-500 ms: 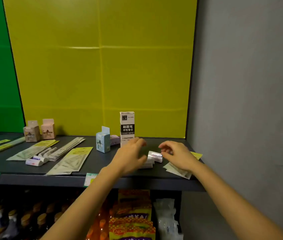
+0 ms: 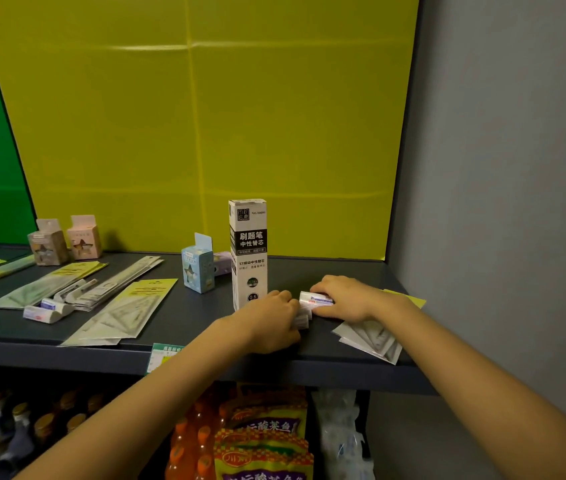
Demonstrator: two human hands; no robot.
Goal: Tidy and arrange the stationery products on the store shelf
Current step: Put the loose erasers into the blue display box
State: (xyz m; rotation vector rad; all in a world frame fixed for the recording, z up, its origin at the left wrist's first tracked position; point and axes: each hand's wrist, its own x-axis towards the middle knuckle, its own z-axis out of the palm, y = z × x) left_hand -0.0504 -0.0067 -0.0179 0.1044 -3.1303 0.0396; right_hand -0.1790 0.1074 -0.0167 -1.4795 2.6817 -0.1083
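Orange and yellow snack packets [image 2: 264,431] and capped bottles [image 2: 15,424] sit lowest and nearest, under the dark shelf [image 2: 344,362], whose front lip carries a green price tag [image 2: 165,355]. Just above that lip both forearms reach in. The left hand [image 2: 267,322] has its fingers curled round the near end of the small white boxes [image 2: 311,304]. The right hand [image 2: 347,297] grips the same little stack from the other side, fingers over the top and thumb low. The boxes lie on the shelf between the two hands, right of centre, and the right wrist rests over some flat clear packets [image 2: 370,337].

Just beside the left knuckles, perhaps touching them, stands the tall refill box [image 2: 248,251], upright and narrow. The step in hand looks like squaring the small boxes into one neat pile. To do it well, I judge the hands should press evenly from both ends and hold the pile low on the board. The left knuckles should draw clear of the tall box, which would tip easily.

Off to the left lie slanting flat ruler packs [image 2: 122,313]. Further back stand a blue carton [image 2: 197,268] and two star-windowed boxes [image 2: 63,242], near the yellow backing [image 2: 205,133].
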